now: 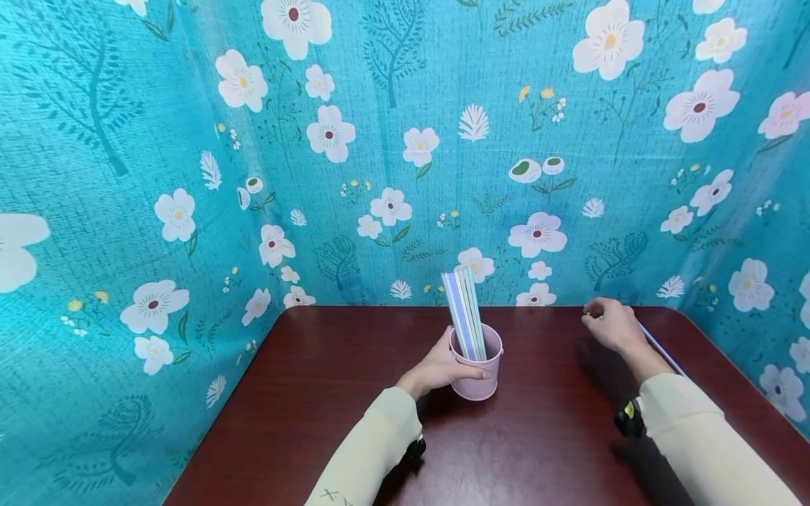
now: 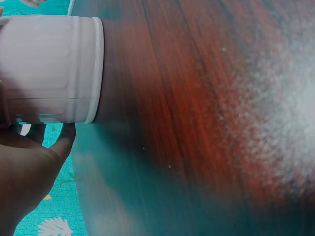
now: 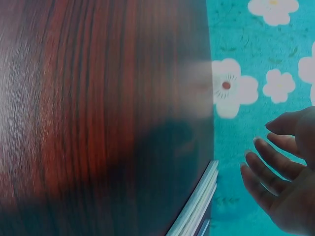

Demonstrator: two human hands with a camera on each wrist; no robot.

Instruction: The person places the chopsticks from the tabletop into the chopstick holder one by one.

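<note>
A small pink bucket (image 1: 476,383) stands on the dark red table, and my left hand (image 1: 439,362) grips it from the left, thumb across the front. Several long, thin, straight pieces in pastel blue, white and green (image 1: 467,313) lean upright inside it; their exact kind I cannot tell. In the left wrist view the bucket's side (image 2: 49,69) fills the upper left, with fingers of the left hand (image 2: 34,162) below it. My right hand (image 1: 614,325) hovers over the table's far right, fingers loosely bent and holding nothing. Beside it lie similar long pale pieces (image 3: 194,204), partly hidden by the arm in the head view.
The dark red wooden table (image 1: 342,344) has rounded far corners. Behind it and at both sides hangs a turquoise floral cloth (image 1: 380,176). A dark band with a yellow patch (image 1: 629,416) sits at the right wrist.
</note>
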